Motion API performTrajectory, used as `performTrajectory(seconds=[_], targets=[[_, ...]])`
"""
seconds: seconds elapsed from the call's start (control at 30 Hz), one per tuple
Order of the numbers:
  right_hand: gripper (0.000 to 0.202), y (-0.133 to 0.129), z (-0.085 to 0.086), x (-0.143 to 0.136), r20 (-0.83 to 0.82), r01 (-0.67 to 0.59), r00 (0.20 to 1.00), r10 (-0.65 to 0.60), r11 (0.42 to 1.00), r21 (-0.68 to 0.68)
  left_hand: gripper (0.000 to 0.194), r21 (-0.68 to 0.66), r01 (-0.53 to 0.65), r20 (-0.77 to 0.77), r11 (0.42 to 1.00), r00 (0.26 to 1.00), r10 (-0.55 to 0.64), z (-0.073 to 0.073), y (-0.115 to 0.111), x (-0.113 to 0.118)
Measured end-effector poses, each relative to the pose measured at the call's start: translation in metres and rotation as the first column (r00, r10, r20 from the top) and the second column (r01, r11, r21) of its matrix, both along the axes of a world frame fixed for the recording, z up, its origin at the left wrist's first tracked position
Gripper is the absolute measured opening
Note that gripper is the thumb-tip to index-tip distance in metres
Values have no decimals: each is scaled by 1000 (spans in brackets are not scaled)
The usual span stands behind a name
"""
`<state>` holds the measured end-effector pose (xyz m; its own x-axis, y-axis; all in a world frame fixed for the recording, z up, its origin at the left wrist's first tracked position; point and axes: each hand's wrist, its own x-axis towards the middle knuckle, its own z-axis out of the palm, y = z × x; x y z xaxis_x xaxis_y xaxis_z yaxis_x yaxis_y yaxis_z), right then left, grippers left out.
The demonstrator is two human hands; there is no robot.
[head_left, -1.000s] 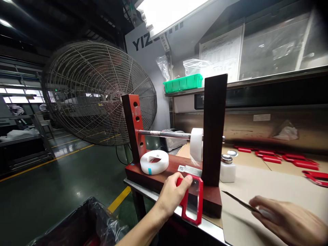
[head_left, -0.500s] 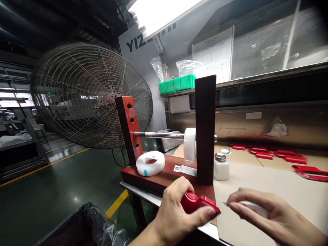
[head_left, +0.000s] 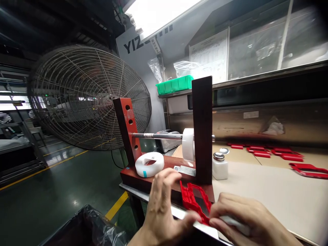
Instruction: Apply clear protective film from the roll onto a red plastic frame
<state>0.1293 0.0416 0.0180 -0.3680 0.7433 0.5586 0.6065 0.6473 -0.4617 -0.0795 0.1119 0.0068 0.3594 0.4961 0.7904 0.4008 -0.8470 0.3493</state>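
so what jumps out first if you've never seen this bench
The big round wire-caged fan fills the left, behind a red wooden stand carrying a white tape roll on a steel rod. At the bottom edge, the left hand and right hand hold a red plastic frame.

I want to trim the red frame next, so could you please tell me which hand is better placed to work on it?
Probably the right hand: it grips a white-handled tool against the red frame, which the left hand steadies.

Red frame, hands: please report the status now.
Both hands grip red frame. Right also holds white tool, partly hidden. Wooden stand just behind.
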Motion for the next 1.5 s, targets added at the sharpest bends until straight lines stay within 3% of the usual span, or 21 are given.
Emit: performTrajectory(seconds=[0.03, 0.07, 0.13, 0.2, 0.23, 0.37, 0.43, 0.57, 0.7, 1.0, 1.27, 1.5], targets=[[13, 3, -4, -1, 68, 13, 998, -18, 997, 75, 58, -178, -48, 16, 983, 999, 52, 3, 0, -2], [12, 6, -8, -2, 122, 25, 992, -42, 990, 136, 52, -362, -54, 27, 930, 997, 68, 6, -1, -4], [11, 13, -17, -7, 177, 41, 981, -82, 973, 226, 49, -653, 44, 81, 756, 997, 12, 12, 0, -3], [12, 19, -23, -14, 183, 35, 979, -87, 962, 269, 48, -764, 164, 169, 624, 984, -53, 15, 4, 0], [14, 22, -25, -17, 161, 30, 984, -75, 964, 263, 44, -777, 195, 204, 599, 978, -54, 15, 7, 2], [19, 34, -20, -23, -52, 48, 998, -43, 995, 88, 25, -746, 145, 212, 650, 977, 26, 12, 18, 8], [26, 41, -13, -20, -187, 114, 975, -119, 993, -39, 21, -716, 95, 191, 692, 979, 64, 13, 21, 7], [45, 59, -4, -13, -409, 238, 837, -363, 915, -325, 17, -627, -5, 131, 779, 985, 112, 20, 21, 5], [57, 74, -2, -19, -523, 119, 751, -403, 862, -493, 15, -573, -52, 90, 818, 988, 126, 25, 18, 6], [45, 80, 2, -31, -694, -34, 604, -392, 857, -514, 17, -542, -74, 54, 837, 991, 123, 27, 20, 7], [43, 76, -2, -34, -728, -80, 565, -389, 852, -517, 16, -527, -79, 64, 846, 989, 132, 21, 26, 9], [48, 43, -17, -46, -722, -146, 566, -399, 813, -564, 17, -498, -47, 116, 866, 986, 120, 15, 25, 19]])
